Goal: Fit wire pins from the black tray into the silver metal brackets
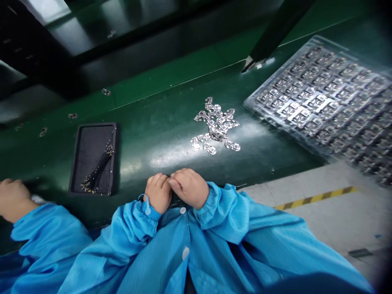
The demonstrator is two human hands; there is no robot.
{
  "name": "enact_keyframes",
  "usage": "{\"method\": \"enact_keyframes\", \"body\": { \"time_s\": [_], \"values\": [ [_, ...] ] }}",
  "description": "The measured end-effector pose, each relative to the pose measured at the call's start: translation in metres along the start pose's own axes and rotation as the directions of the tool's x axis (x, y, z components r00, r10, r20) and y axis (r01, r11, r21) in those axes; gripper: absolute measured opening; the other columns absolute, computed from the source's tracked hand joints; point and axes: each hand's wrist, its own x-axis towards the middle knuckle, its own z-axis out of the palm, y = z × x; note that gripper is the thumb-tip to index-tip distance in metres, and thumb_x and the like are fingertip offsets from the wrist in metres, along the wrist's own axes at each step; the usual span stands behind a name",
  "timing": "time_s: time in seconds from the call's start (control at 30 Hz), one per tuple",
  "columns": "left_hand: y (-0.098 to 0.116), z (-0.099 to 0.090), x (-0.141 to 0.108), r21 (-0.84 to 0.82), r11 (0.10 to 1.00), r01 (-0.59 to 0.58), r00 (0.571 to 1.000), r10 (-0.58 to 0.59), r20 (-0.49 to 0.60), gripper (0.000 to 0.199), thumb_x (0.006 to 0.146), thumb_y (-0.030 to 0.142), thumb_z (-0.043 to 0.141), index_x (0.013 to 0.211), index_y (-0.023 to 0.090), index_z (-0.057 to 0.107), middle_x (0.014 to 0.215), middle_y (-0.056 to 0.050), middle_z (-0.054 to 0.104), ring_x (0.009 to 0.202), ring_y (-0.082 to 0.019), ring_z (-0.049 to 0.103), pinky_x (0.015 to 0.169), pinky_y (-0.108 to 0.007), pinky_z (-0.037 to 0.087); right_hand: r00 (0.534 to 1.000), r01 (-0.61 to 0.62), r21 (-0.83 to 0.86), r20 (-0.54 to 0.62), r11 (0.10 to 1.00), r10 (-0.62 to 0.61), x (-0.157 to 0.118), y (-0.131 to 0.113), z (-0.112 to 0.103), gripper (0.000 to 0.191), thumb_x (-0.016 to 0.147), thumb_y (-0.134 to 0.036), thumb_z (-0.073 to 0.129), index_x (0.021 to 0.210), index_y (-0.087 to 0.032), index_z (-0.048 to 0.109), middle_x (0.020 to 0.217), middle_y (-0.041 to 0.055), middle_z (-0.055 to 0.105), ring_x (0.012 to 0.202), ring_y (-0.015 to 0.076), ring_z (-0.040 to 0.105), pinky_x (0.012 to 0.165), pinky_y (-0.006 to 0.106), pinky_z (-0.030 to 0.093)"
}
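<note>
1. I see a pale grey floor [343, 220] at lower right, crossed by a strip of yellow-and-black hazard tape [315, 198]
2. I have a long, dark green workbench [159, 85] running across my view, its glossy top catching a white band of light
3. Beyond it I make out a dark metal frame [30, 41] at upper left and a black angled bar [277, 30] at the top edge
</note>
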Motion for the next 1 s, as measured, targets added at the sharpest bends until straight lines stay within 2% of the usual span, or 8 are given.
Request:
{"method": "enact_keyframes", "body": {
  "time_s": [0.13, 0.27, 0.43, 0.5, 0.63, 0.77, 0.9, 1.0],
  "values": [
    [-0.001, 0.005, -0.006, -0.008, 1.000, -0.002, 1.000, 0.002, 0.015, 0.024, 0.081, 0.021, 0.039, 0.088, 0.015, 0.061, 0.082, -0.008, 0.063, 0.091, -0.021, 0.052, 0.079, -0.036, 0.041, 0.994, 0.082, -0.085, 0.078, 0.993, -0.076, 0.007, -0.003, 0.008, 0.041, 0.087, -0.032, 0.029, 0.063, -0.018, 0.059, 0.058, 0.0038, 0.062, 0.055, 0.0145, 0.054, 0.057, 0.027, 0.039],
    [0.002, 0.001, 0.000, -0.010, 1.000, -0.004, 1.000, 0.004, 0.026, 0.024, 0.081, 0.019, 0.038, 0.086, 0.015, 0.061, 0.083, -0.009, 0.063, 0.090, -0.020, 0.053, 0.076, -0.034, 0.042, 0.975, -0.205, 0.057, 0.100, 0.977, 0.199, 0.010, 0.003, 0.001, 0.042, 0.088, -0.035, 0.026, 0.064, -0.019, 0.056, 0.060, 0.0026, 0.062, 0.059, 0.0134, 0.056, 0.058, 0.025, 0.040],
    [-0.023, -0.025, 0.049, -0.095, 0.995, -0.029, 0.965, 0.052, 0.255, 0.029, 0.083, 0.020, 0.032, 0.075, 0.017, 0.061, 0.067, -0.005, 0.060, 0.074, -0.017, 0.055, 0.070, -0.031, 0.043, 0.733, -0.662, 0.223, -0.004, 0.716, 0.680, 0.012, 0.022, -0.025, 0.038, 0.087, -0.041, 0.026, 0.075, -0.020, 0.055, 0.055, -0.0019, 0.058, 0.055, 0.0122, 0.056, 0.057, 0.023, 0.042],
    [-0.041, -0.036, 0.072, -0.042, 0.975, 0.220, 0.975, -0.219, 0.035, 0.033, 0.084, 0.026, 0.029, 0.086, 0.013, 0.060, 0.078, -0.010, 0.061, 0.085, -0.021, 0.054, 0.079, -0.036, 0.041, 0.702, -0.700, 0.167, -0.016, 0.694, 0.712, 0.017, 0.033, -0.033, 0.033, 0.085, -0.042, 0.032, 0.084, -0.020, 0.058, 0.064, 0.0004, 0.063, 0.063, 0.0148, 0.059, 0.060, 0.025, 0.044],
    [-0.065, -0.047, 0.084, -0.124, 0.783, 0.610, 0.726, -0.614, -0.310, 0.047, 0.084, 0.036, 0.030, 0.120, 0.008, 0.041, 0.116, -0.015, 0.050, 0.114, -0.024, 0.041, 0.098, -0.041, 0.029, 0.799, -0.593, -0.078, 0.070, 0.802, 0.597, 0.032, 0.055, -0.044, 0.028, 0.084, -0.028, 0.038, 0.098, -0.017, 0.059, 0.093, 0.0074, 0.065, 0.088, 0.0196, 0.058, 0.077, 0.031, 0.043],
    [-0.081, -0.053, 0.054, 0.012, 0.736, 0.677, 0.732, -0.671, -0.117, 0.048, 0.083, 0.036, 0.030, 0.118, 0.007, 0.044, 0.114, -0.017, 0.053, 0.112, -0.027, 0.043, 0.100, -0.044, 0.026, 0.862, -0.338, -0.338, 0.262, 0.878, 0.433, 0.043, 0.063, -0.049, 0.030, 0.084, -0.021, 0.038, 0.105, -0.013, 0.058, 0.104, 0.0110, 0.061, 0.098, 0.0227, 0.052, 0.084, 0.035, 0.040],
    [-0.113, -0.063, 0.024, 0.214, 0.481, 0.850, 0.489, -0.872, 0.018, 0.052, 0.081, 0.039, 0.030, 0.121, 0.007, 0.042, 0.117, -0.020, 0.050, 0.111, -0.035, 0.042, 0.091, -0.053, 0.033, 0.842, -0.193, -0.485, 0.364, 0.853, 0.398, 0.042, 0.054, -0.042, 0.026, 0.084, -0.018, 0.038, 0.099, -0.016, 0.060, 0.112, 0.0108, 0.056, 0.095, 0.0241, 0.051, 0.081, 0.036, 0.040],
    [-0.135, -0.065, 0.011, 0.250, 0.433, 0.866, 0.394, -0.899, 0.191, 0.045, 0.079, 0.037, 0.036, 0.113, 0.012, 0.052, 0.114, -0.017, 0.054, 0.107, -0.034, 0.047, 0.087, -0.050, 0.038, 0.821, -0.138, -0.509, 0.421, 0.850, 0.385, 0.037, 0.044, -0.033, 0.025, 0.084, -0.016, 0.038, 0.094, -0.016, 0.061, 0.106, 0.0127, 0.058, 0.091, 0.0242, 0.051, 0.077, 0.035, 0.040]
  ]
}}
